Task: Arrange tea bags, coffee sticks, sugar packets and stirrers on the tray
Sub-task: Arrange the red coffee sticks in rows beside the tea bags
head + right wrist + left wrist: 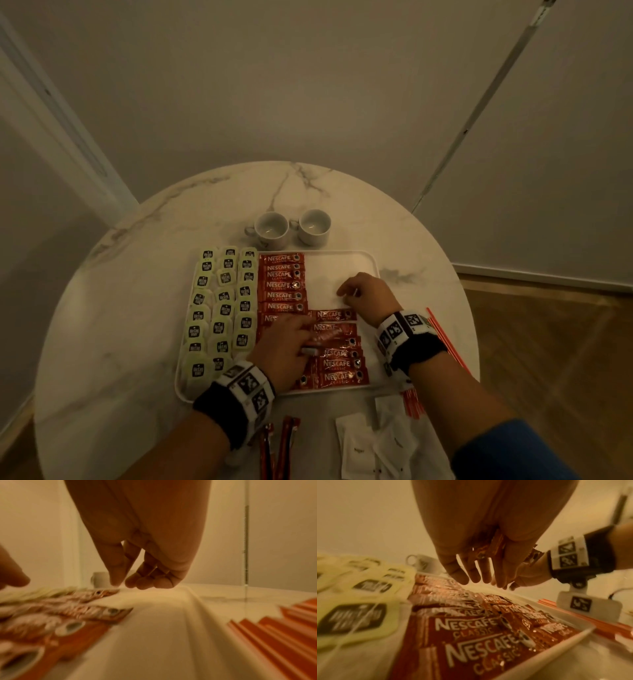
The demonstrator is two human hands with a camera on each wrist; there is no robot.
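A white tray (pixel 342 253) lies on the round marble table. Pale green tea bags (pixel 222 301) fill its left third in rows. Red coffee sticks (pixel 281 284) lie stacked in the middle, with a second column at the near right. My left hand (pixel 284 346) hovers over the near sticks and grips a few coffee sticks (pixel 496 545) against its palm. My right hand (pixel 366 291) is over the bare far-right part of the tray, its fingers curled with thumb close to fingertips (pixel 130 584) just above the floor. I see nothing between them.
Two white cups (pixel 272 228) stand beyond the tray. Orange striped stirrers (pixel 445 339) lie right of the tray by my right wrist. White sugar packets (pixel 370 445) and two loose coffee sticks (pixel 281 445) lie near the table's front edge. Walls stand behind.
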